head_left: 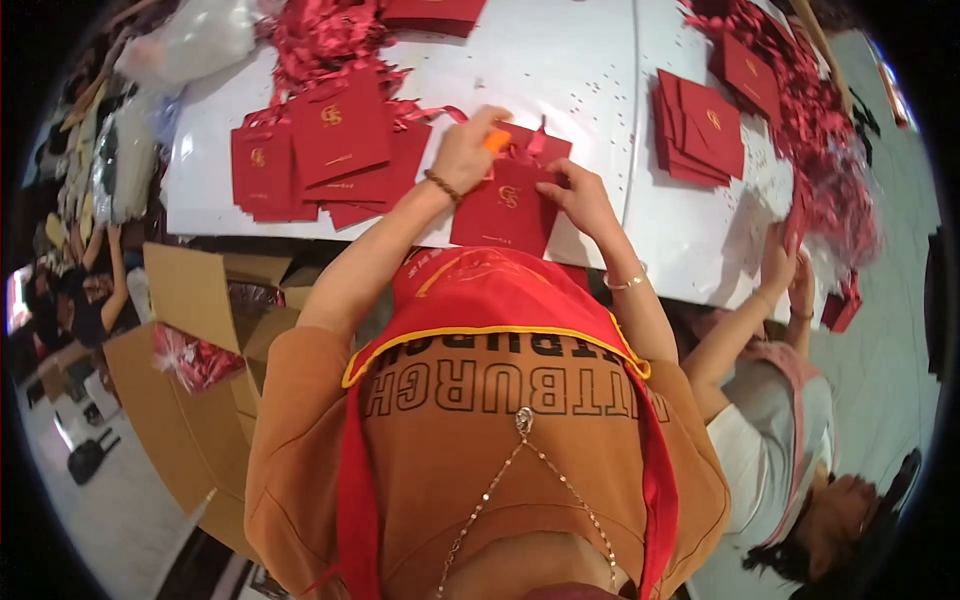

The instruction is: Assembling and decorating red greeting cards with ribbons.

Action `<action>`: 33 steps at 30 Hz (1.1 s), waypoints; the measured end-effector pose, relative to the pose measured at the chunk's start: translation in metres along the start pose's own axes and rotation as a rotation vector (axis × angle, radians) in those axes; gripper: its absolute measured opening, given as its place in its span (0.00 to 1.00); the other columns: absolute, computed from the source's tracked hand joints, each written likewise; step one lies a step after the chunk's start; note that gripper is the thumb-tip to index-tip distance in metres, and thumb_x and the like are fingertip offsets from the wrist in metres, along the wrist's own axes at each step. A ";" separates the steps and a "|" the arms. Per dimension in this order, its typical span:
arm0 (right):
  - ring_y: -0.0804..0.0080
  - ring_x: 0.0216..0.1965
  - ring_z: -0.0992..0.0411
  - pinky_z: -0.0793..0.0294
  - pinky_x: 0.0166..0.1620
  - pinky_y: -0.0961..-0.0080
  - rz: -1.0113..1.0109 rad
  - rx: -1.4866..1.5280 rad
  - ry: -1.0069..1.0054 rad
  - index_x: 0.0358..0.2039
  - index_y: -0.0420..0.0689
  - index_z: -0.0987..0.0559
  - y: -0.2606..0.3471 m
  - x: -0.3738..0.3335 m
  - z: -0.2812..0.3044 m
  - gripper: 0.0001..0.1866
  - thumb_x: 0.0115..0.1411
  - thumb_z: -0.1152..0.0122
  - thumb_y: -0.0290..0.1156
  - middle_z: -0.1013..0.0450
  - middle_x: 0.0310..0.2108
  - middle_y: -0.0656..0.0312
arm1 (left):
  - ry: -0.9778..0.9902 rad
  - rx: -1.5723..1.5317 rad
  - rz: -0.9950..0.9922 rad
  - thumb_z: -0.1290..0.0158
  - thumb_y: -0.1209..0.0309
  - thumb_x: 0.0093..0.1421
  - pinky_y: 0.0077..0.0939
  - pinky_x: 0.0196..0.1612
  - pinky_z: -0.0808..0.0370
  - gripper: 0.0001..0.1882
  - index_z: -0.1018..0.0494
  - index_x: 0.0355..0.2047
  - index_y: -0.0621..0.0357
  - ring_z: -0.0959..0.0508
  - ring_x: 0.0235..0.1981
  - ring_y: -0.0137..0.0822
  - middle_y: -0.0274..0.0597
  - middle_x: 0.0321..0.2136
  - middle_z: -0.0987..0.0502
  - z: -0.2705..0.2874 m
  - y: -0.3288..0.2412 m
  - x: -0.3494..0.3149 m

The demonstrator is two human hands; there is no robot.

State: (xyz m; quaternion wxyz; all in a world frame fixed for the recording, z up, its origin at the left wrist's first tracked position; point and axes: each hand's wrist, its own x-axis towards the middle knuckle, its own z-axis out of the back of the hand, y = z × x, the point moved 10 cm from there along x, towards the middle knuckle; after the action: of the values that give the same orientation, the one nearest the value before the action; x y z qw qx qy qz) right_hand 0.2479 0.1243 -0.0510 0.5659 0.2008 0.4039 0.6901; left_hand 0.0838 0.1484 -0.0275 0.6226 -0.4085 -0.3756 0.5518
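In the head view, taking the front red bag [500, 212] as the dial's centre with twelve away from the wearer, the left hand [468, 152] lies at eleven o'clock, just beyond its top edge. Its fingers are bent and partly closed beside an orange piece [494, 141]; whether that is gripped or worn, I cannot tell. The right hand [585, 201] is at three o'clock, loosely curled, thumb and forefinger at the bag's right edge; whether they pinch it, I cannot tell. The bag lies between both hands on the white table [660, 235], near the wearer's red apron [490, 290] at six. Another red bag [556, 147] shows behind it at one o'clock.

Stacked red bags [342, 128] sit at ten, with a ribbon heap [330, 35] beyond. A second stack [712, 125] is at two, a co-worker's hand [780, 265] between three and four, a cardboard box [190, 275] toward eight.
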 end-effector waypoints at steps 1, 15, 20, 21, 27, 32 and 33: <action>0.68 0.28 0.30 0.31 0.32 0.75 -0.041 0.036 0.038 0.35 0.39 0.27 -0.004 0.002 -0.005 0.14 0.49 0.38 0.29 0.28 0.25 0.55 | -0.049 0.013 0.038 0.52 0.75 0.53 0.26 0.23 0.30 0.10 0.30 0.37 0.60 0.24 0.21 0.38 0.47 0.21 0.25 0.010 -0.001 0.000; 0.80 0.23 0.32 0.31 0.27 0.82 -0.206 0.188 0.126 0.36 0.38 0.26 -0.020 0.000 -0.015 0.12 0.50 0.39 0.27 0.28 0.23 0.63 | 0.075 0.035 0.146 0.49 0.75 0.49 0.33 0.29 0.28 0.06 0.26 0.29 0.60 0.23 0.26 0.44 0.48 0.24 0.24 -0.049 0.021 -0.030; 0.69 0.25 0.31 0.32 0.31 0.75 -0.161 0.194 0.076 0.36 0.39 0.25 -0.019 0.001 -0.013 0.14 0.48 0.38 0.30 0.28 0.24 0.55 | 0.099 0.124 0.078 0.49 0.75 0.49 0.36 0.29 0.28 0.06 0.26 0.28 0.60 0.23 0.26 0.46 0.49 0.23 0.24 -0.051 0.004 -0.032; 0.69 0.25 0.31 0.32 0.31 0.75 -0.162 0.195 0.075 0.36 0.39 0.25 -0.019 0.000 -0.013 0.14 0.48 0.38 0.30 0.28 0.24 0.55 | 0.098 0.172 0.060 0.50 0.75 0.49 0.37 0.29 0.28 0.06 0.26 0.28 0.60 0.24 0.25 0.47 0.50 0.23 0.24 -0.053 0.001 -0.032; 0.69 0.26 0.31 0.32 0.32 0.75 -0.118 0.174 0.013 0.36 0.39 0.25 -0.004 -0.006 -0.003 0.14 0.48 0.38 0.30 0.28 0.26 0.55 | 0.026 0.236 -0.002 0.52 0.75 0.49 0.41 0.28 0.29 0.05 0.28 0.27 0.60 0.25 0.24 0.51 0.52 0.20 0.26 -0.050 -0.008 -0.035; 0.68 0.26 0.31 0.32 0.32 0.75 -0.121 0.167 0.013 0.36 0.40 0.26 -0.005 -0.007 -0.003 0.13 0.48 0.39 0.28 0.27 0.26 0.55 | 0.018 0.263 -0.099 0.52 0.74 0.50 0.42 0.28 0.30 0.05 0.30 0.28 0.60 0.25 0.24 0.53 0.52 0.19 0.26 -0.055 -0.011 -0.038; 0.68 0.26 0.31 0.32 0.32 0.75 -0.120 0.166 0.013 0.36 0.40 0.26 -0.003 -0.008 -0.003 0.13 0.48 0.39 0.28 0.27 0.26 0.55 | 0.024 0.215 -0.047 0.52 0.75 0.49 0.40 0.27 0.30 0.05 0.31 0.28 0.60 0.25 0.23 0.51 0.51 0.18 0.26 -0.055 -0.005 -0.036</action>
State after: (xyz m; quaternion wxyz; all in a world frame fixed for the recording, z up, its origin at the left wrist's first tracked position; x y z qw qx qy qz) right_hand 0.2504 0.1156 -0.0537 0.5851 0.2178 0.4747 0.6204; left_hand 0.1320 0.1073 -0.0445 0.6801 -0.3368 -0.3163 0.5692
